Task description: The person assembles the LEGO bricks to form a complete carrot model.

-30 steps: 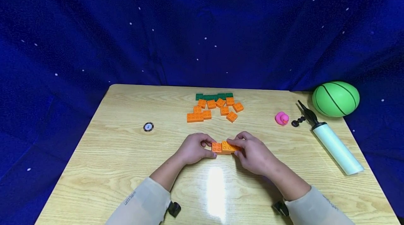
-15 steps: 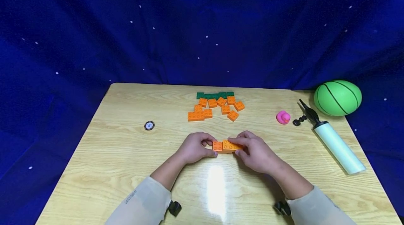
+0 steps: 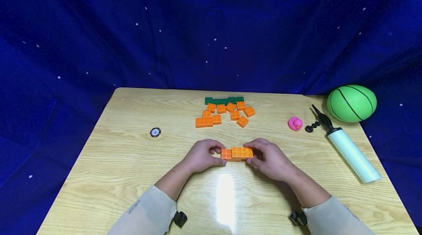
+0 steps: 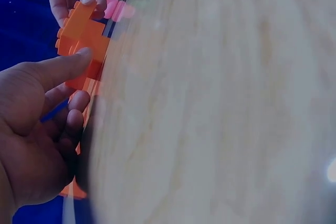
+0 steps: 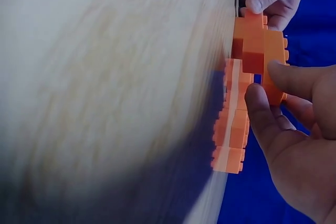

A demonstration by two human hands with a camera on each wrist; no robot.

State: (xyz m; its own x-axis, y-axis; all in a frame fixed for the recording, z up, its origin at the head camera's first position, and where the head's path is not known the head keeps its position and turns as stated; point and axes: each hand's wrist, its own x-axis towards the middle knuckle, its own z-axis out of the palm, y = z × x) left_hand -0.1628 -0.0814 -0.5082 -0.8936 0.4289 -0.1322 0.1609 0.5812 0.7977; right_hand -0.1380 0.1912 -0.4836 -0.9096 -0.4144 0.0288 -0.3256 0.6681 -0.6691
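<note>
An orange brick assembly (image 3: 237, 153) sits on the wooden table (image 3: 132, 161) near the front middle, a long brick stacked over a lower one. My left hand (image 3: 201, 155) pinches its left end and my right hand (image 3: 268, 159) grips its right end. In the left wrist view the left thumb (image 4: 63, 66) presses the orange assembly (image 4: 84, 35). In the right wrist view the right hand's fingers (image 5: 286, 80) curl round the orange assembly (image 5: 260, 51).
A pile of loose orange bricks (image 3: 227, 113) lies behind, with green bricks (image 3: 224, 100) beyond it. A poker chip (image 3: 155, 132) is at the left. At the right are a pink duck (image 3: 295, 123), a white pump (image 3: 347, 151) and a green ball (image 3: 351, 103).
The right hand has drawn back from over the long brick to its right end, so the brick's studded top shows. The left hand has stayed put.
</note>
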